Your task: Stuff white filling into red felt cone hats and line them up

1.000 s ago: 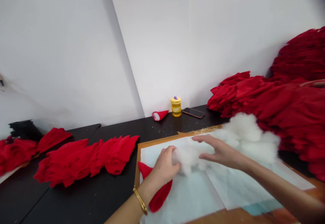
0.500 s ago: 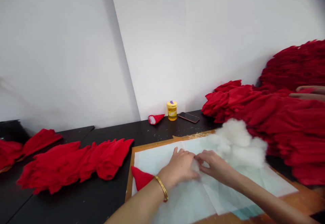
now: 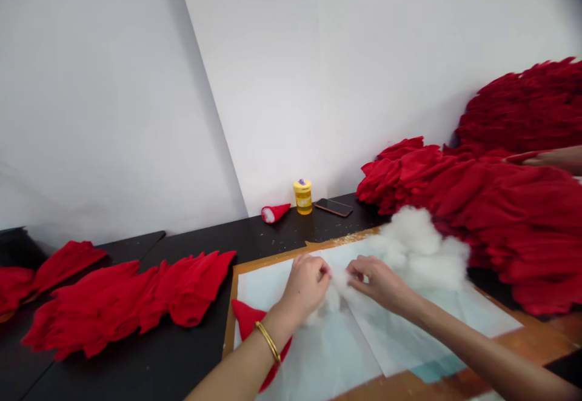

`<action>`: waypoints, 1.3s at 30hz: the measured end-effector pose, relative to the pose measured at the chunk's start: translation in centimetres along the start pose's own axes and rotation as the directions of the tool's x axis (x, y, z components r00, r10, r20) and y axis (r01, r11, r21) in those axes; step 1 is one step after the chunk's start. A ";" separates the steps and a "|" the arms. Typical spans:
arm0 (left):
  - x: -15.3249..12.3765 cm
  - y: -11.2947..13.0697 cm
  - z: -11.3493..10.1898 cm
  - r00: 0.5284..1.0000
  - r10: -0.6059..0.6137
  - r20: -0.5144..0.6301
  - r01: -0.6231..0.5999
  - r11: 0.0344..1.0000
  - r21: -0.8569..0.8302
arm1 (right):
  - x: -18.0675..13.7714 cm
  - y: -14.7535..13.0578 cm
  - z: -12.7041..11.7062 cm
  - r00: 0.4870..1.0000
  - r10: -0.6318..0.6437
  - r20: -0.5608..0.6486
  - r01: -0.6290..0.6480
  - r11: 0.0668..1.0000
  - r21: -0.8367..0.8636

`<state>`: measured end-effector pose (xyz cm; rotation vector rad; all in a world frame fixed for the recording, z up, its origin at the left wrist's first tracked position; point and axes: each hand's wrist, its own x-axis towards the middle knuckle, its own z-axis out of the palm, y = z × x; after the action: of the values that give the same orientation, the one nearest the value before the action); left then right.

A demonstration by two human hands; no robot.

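The left hand [image 3: 305, 287] is pinching the near-side edge of a thin tuft of stuffing [image 3: 339, 282], thumb and fingertips closed on it, and the right hand [image 3: 379, 285] is gripping its other side the same way — so the tuft is stretching between the 2 hands, just above the white paper [image 3: 331, 355], with loose wisps hanging below the left fingers. A bigger heap of stuffing [image 3: 421, 252] is sitting on the paper just beyond the right hand. A red cone [image 3: 245, 316] is lying under the left wrist, partly hidden by the forearm and its bracelet [image 3: 268, 341]. Farther back, a stuffed cone [image 3: 275, 213], a yellow jar [image 3: 303, 197] and a phone [image 3: 333, 207] are resting near the wall — 3 things in a row. At far right, another person's hand [image 3: 557, 160] is touching the red cloth pile [image 3: 500, 207].
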<state>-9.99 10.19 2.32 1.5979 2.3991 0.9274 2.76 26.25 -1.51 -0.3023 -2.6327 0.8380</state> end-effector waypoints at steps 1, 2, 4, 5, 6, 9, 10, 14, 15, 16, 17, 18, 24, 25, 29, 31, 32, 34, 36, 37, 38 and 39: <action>0.0 -0.2 -0.4 1.000 -0.008 -0.001 0.008 1.000 -0.005 | 0.2 0.2 -0.2 1.000 0.009 -0.009 -0.009 1.000 0.015; -0.1 -0.5 -0.8 1.000 -0.013 0.008 0.013 1.000 -0.013 | 0.3 0.3 -0.4 1.000 0.018 -0.016 -0.017 0.999 0.032; -0.3 -1.3 -1.9 0.999 -0.012 0.053 0.014 0.999 -0.033 | 0.4 0.7 -1.0 0.999 0.036 -0.027 -0.034 0.997 0.073; -0.5 -1.7 -2.5 0.997 -0.010 0.083 0.013 0.999 -0.039 | 0.5 0.8 -1.3 0.998 0.048 -0.034 -0.044 0.995 0.093; -0.7 -2.2 -3.1 0.993 -0.011 0.115 0.016 0.999 -0.041 | 0.5 1.0 -1.6 0.997 0.060 -0.043 -0.055 0.992 0.112; -1.4 -3.5 -4.3 0.977 -0.033 0.209 0.040 0.999 -0.029 | 0.7 1.2 -2.3 0.993 0.094 -0.070 -0.081 0.982 0.170; -1.6 -3.8 -4.4 0.972 -0.047 0.231 0.053 0.998 -0.023 | 0.8 1.3 -2.4 0.992 0.099 -0.071 -0.084 0.978 0.190; -2.3 -3.8 -3.4 0.967 -0.123 0.221 0.128 0.992 -0.010 | 0.8 1.4 -2.0 0.995 0.096 -0.017 -0.088 0.961 0.262; -2.4 -3.5 -3.1 0.968 -0.137 0.208 0.143 0.990 -0.014 | 0.7 1.4 -1.7 0.996 0.095 0.001 -0.091 0.957 0.276; -2.4 -3.1 -2.8 0.969 -0.141 0.202 0.149 0.989 -0.021 | 0.6 1.4 -1.5 0.995 0.096 0.017 -0.097 0.953 0.288; -2.4 -2.7 -2.6 0.969 -0.134 0.206 0.144 0.989 -0.032 | 0.5 1.3 -1.2 0.995 0.098 0.030 -0.102 0.948 0.301; -2.3 -2.3 -2.3 0.969 -0.118 0.215 0.131 0.990 -0.045 | 0.4 1.1 -0.9 0.994 0.099 0.040 -0.106 0.944 0.314; -0.7 -1.0 -0.6 0.970 -0.134 0.205 0.150 0.986 -0.069 | 0.5 -0.1 -0.1 0.994 0.083 0.067 -0.103 0.910 0.402; -0.4 -1.3 -0.4 0.969 -0.167 0.182 0.181 0.982 -0.062 | 0.5 -0.1 -0.3 0.994 0.099 0.046 -0.109 0.903 0.417; 0.1 -2.8 -0.8 0.938 -0.344 0.039 0.346 0.935 -0.077 | 0.5 1.0 -2.3 0.965 0.236 -0.110 -0.159 0.868 0.471; -0.1 -3.3 -1.3 0.907 -0.422 0.004 0.419 0.900 -0.122 | 0.3 1.4 -3.1 0.949 0.278 -0.148 -0.177 0.858 0.482; -0.2 -3.3 -1.5 0.895 -0.446 0.009 0.442 0.884 -0.152 | 0.2 1.5 -3.2 0.946 0.285 -0.156 -0.180 0.859 0.478; -0.6 -3.0 -1.7 0.883 -0.467 0.055 0.467 0.858 -0.215 | 0.2 1.1 -2.8 0.947 0.276 -0.165 -0.176 0.873 0.454; -1.0 -2.8 -1.9 0.880 -0.461 0.111 0.473 0.843 -0.255 | 0.4 0.4 -1.7 0.954 0.251 -0.166 -0.164 0.897 0.411; -1.3 -2.7 -2.1 0.882 -0.453 0.129 0.471 0.843 -0.260 | 0.6 0.1 -1.1 0.958 0.237 -0.161 -0.160 0.908 0.388; -1.5 -2.8 -2.5 0.887 -0.441 0.139 0.463 0.849 -0.255 | 0.8 -0.1 -0.5 0.962 0.226 -0.152 -0.157 0.917 0.366; -1.8 -2.9 -3.0 0.896 -0.420 0.143 0.443 0.863 -0.242 | 1.0 -0.2 0.1 0.966 0.218 -0.143 -0.157 0.924 0.348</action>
<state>-12.77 6.64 2.69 0.9260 2.3047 1.0094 1.84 26.38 -1.20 -0.5171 -2.2700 1.2398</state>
